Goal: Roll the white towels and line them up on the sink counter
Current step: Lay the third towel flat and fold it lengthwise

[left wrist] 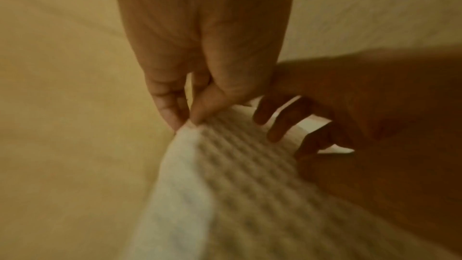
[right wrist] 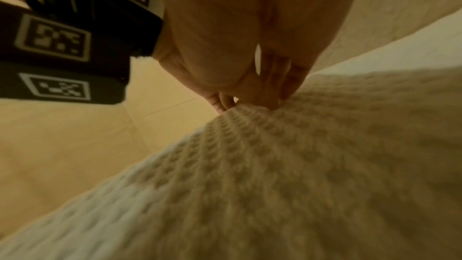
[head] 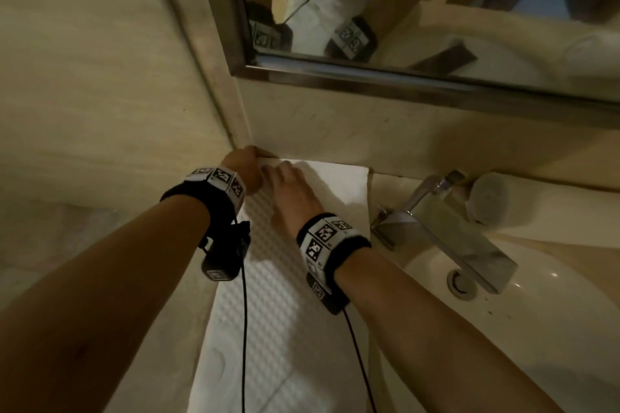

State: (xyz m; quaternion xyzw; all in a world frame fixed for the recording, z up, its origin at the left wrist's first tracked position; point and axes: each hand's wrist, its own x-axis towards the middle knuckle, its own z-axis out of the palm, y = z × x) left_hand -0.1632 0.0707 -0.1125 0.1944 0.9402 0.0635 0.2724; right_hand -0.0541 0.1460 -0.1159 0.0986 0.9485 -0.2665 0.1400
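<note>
Beige stone sink counter in a corner, framed mirror on the back wall. White waffle-weave towel laid flat lengthwise on counter, far end against the back wall. Left hand at far-left corner of towel, thumb and forefinger pinching the corner edge. Right hand just right of left fingers, fingers spread loosely, tips pressing down on towel near its far edge. Further right: chrome faucet, then a rolled towel on its end behind it, basin below
</note>
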